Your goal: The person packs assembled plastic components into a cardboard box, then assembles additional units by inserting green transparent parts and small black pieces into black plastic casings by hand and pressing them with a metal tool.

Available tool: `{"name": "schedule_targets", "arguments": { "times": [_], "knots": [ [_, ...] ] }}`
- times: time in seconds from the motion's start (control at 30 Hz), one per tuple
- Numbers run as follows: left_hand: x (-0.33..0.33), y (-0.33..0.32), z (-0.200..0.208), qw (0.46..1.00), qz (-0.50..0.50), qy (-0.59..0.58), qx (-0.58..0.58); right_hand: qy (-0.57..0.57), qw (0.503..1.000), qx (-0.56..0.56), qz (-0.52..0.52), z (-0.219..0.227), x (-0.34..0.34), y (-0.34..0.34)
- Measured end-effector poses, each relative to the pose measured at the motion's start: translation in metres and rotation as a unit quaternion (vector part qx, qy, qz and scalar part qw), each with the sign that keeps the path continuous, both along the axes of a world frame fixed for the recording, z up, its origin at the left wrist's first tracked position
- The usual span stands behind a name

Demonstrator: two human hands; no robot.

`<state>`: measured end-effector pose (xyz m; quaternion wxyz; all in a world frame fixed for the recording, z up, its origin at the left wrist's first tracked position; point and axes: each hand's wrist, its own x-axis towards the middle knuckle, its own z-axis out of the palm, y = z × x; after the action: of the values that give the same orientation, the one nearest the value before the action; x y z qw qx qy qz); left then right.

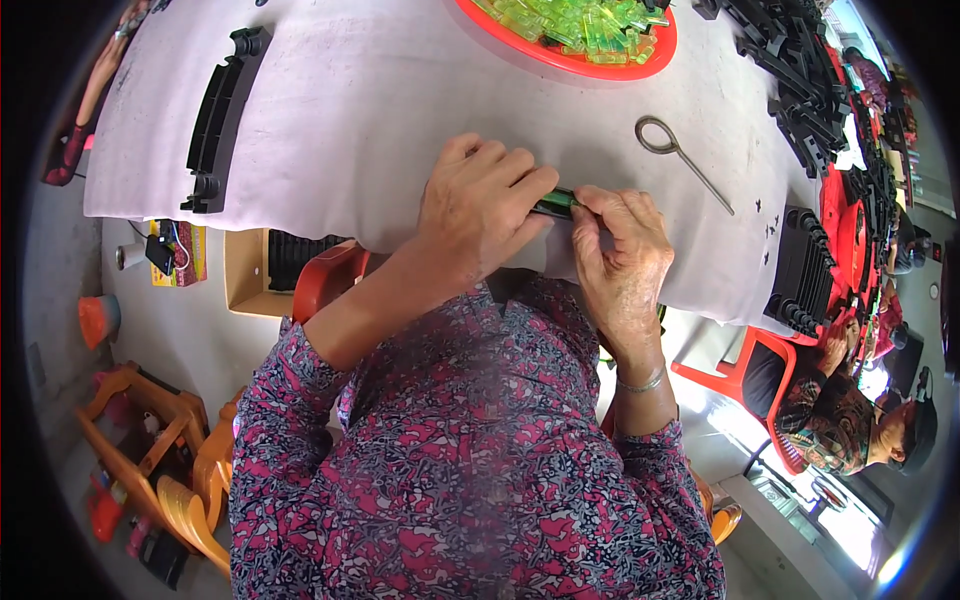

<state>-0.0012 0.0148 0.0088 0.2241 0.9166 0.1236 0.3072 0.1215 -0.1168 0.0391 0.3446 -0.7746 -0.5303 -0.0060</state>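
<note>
Near the front edge of the cloth-covered table, both of my hands meet around a small dark plastic part (pixel 549 207) with a translucent green piece (pixel 560 198) along it. My left hand (pixel 482 203) is curled over its left end, fingers closed, and hides most of that side. At the other end, my right hand (pixel 625 240) pinches the part between thumb and fingers. Where the green piece ends under my fingertips is hidden. To the right of my hands lies a metal rod with a ring at one end (pixel 684 163).
A red basin (pixel 487 26) full of yellow-green translucent pieces (pixel 590 30) stands at the far side. One long black plastic part (pixel 228 120) lies at left. Black parts (pixel 790 75) are heaped at right, near small black bits (pixel 770 230). Another person (pixel 830 410) sits at right.
</note>
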Motion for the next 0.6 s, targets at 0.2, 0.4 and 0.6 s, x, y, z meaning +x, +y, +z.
{"name": "schedule_targets", "arguments": {
  "times": [0.2, 0.4, 0.6],
  "knots": [
    [-0.001, 0.003, 0.005, 1.000, -0.013, 0.005, -0.006, 0.046, 0.998, -0.017, -0.045, 0.007, -0.006, 0.005],
    [0.000, 0.012, 0.017, 0.991, -0.071, 0.022, -0.109, 0.008, 0.998, -0.058, -0.030, 0.012, -0.003, 0.008],
    [0.016, 0.029, 0.019, 0.982, -0.105, 0.119, -0.098, 0.038, 0.996, -0.055, -0.056, 0.012, -0.004, 0.014]
  ]
}}
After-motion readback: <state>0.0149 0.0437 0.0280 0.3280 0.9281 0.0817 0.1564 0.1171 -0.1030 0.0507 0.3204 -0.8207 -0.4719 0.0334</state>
